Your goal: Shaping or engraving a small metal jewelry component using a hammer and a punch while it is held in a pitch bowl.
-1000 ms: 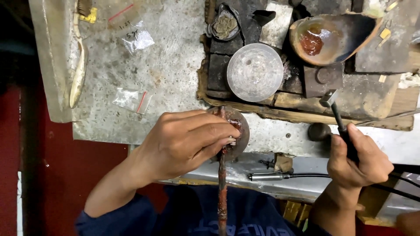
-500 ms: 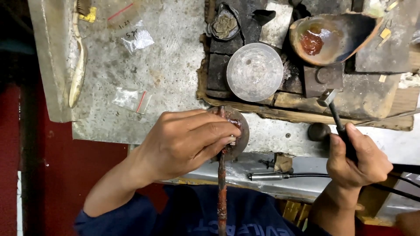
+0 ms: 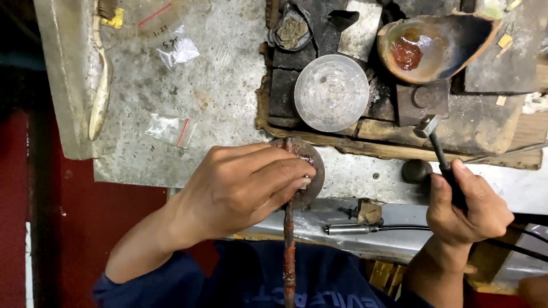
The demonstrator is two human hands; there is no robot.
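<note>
My left hand [image 3: 242,185] rests on a round, dark metal disc [image 3: 313,165] fixed atop a rusty red rod [image 3: 289,251], its fingertips pinching a small pale piece on the disc's face. My right hand [image 3: 465,205] grips the black handle of a small hammer [image 3: 436,140], whose square metal head points up toward the wooden block. The hammer head hovers to the right of the disc, apart from it.
A clear round lid [image 3: 331,92] lies on a charred wooden block [image 3: 399,137]. A shell-like bowl [image 3: 434,40] holds reddish liquid. Small plastic bags [image 3: 170,130] and a pale brush [image 3: 100,91] lie on the grey bench top [image 3: 217,74]. A cabled handpiece [image 3: 348,229] lies below.
</note>
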